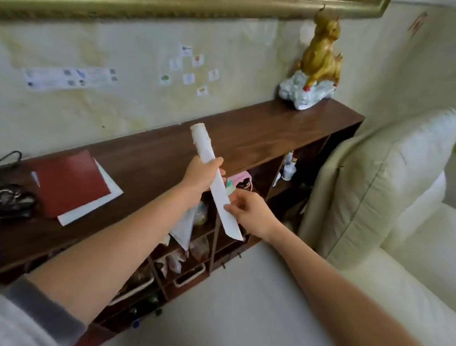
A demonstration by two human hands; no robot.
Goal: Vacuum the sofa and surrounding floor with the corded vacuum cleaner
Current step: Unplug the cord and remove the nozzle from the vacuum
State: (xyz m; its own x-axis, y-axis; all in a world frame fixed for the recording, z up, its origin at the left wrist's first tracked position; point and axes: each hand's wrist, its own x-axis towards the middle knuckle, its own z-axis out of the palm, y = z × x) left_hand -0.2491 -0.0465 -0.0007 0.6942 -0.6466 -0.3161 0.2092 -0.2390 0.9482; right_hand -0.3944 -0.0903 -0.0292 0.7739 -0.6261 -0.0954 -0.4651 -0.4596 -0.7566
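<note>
A long white crevice nozzle with a round end at the top and a flat slanted tip at the bottom is held over the wooden shelf. My left hand grips its upper middle. My right hand pinches its lower part near the flat tip. The cream sofa fills the right side, with an upright back cushion and its armrest under my right forearm. No vacuum body, hose or cord can be made out.
A low dark wooden shelf unit runs along the wall beside the sofa, its cubbies stuffed with bags and bottles. On top lie a red folder, dark cables and a golden horse figurine. A gilt picture frame hangs above.
</note>
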